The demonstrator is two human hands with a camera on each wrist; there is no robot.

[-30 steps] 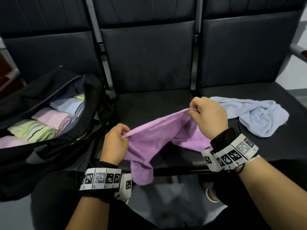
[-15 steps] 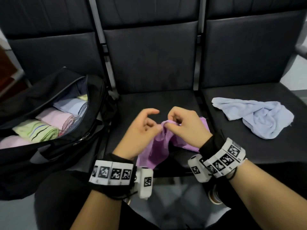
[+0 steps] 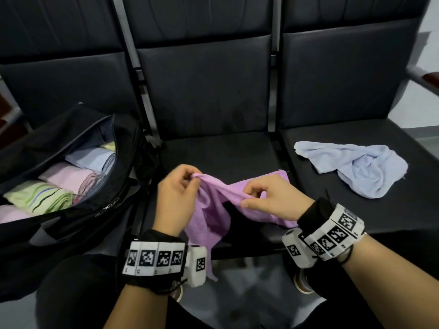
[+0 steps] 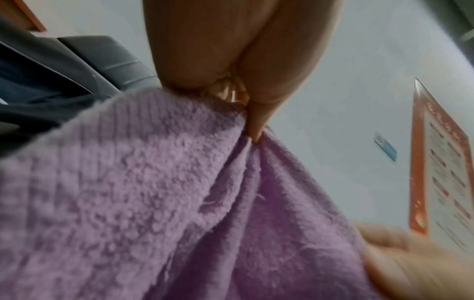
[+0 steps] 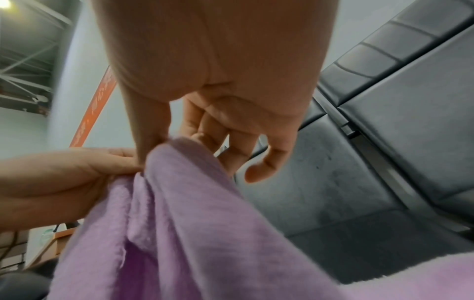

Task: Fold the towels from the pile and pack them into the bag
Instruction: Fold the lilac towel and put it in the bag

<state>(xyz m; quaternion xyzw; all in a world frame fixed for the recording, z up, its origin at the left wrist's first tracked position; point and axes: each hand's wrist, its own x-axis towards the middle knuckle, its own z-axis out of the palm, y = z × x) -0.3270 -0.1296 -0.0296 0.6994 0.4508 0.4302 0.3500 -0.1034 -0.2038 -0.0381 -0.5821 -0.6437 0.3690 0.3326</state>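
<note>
A purple towel (image 3: 213,205) hangs between both hands above the front of the middle seat, and one end droops past the seat edge. My left hand (image 3: 193,179) pinches a bunched corner of it; the left wrist view shows that pinch (image 4: 252,125) on the purple towel (image 4: 153,203). My right hand (image 3: 247,198) pinches the towel's edge a little to the right, thumb against fingers, as the right wrist view (image 5: 166,146) confirms. A crumpled light blue towel (image 3: 356,169) lies on the right seat. The open black bag (image 3: 123,186) on the left seat holds several folded towels (image 3: 40,198).
Three dark padded seats (image 3: 213,150) stand in a row with metal posts between the backrests. An armrest (image 3: 425,79) juts in at the far right. My knees and the grey floor (image 3: 249,293) are below the seat's front edge.
A second ago the hands held the purple towel stretched wide. They then came together at the middle. Now they have drawn slightly apart, the right hand holding a new spot on the edge.
</note>
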